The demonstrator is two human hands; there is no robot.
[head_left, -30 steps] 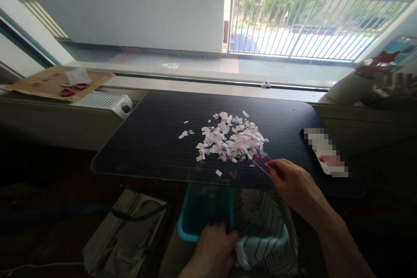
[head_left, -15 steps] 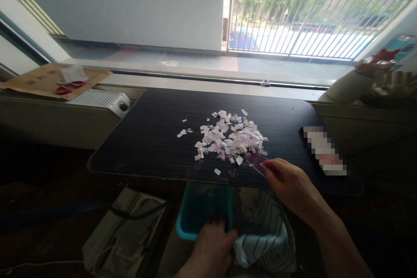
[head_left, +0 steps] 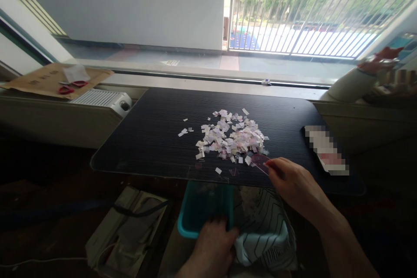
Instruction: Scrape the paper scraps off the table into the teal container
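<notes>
A loose pile of small white and pinkish paper pieces [head_left: 231,137] lies on the dark tabletop. My right hand [head_left: 289,178] pinches a translucent purple plastic piece with a curved edge [head_left: 259,163], perhaps a protractor. Its tip meets the pile's near right side, touching or very near a white scrap. Below the table's front edge, my left hand [head_left: 213,243] is closed on the near rim of a teal plastic bin [head_left: 187,215]; the fingertips are dim inside it. Right beside that hand is a striped cloth bag [head_left: 260,243] with pale scraps inside.
A pixelated flat object [head_left: 325,150] lies on the table's [head_left: 146,139] right side. Red-handled scissors [head_left: 73,87] rest on a brown envelope [head_left: 39,80] at the left. An open box [head_left: 130,230] stands below left, and a white vase-like object [head_left: 345,84] is at right.
A white scrap now shows apart from the pile at the plastic piece's tip. My right hand has shifted very slightly right, partly with the camera. The left hand stays on the bin.
</notes>
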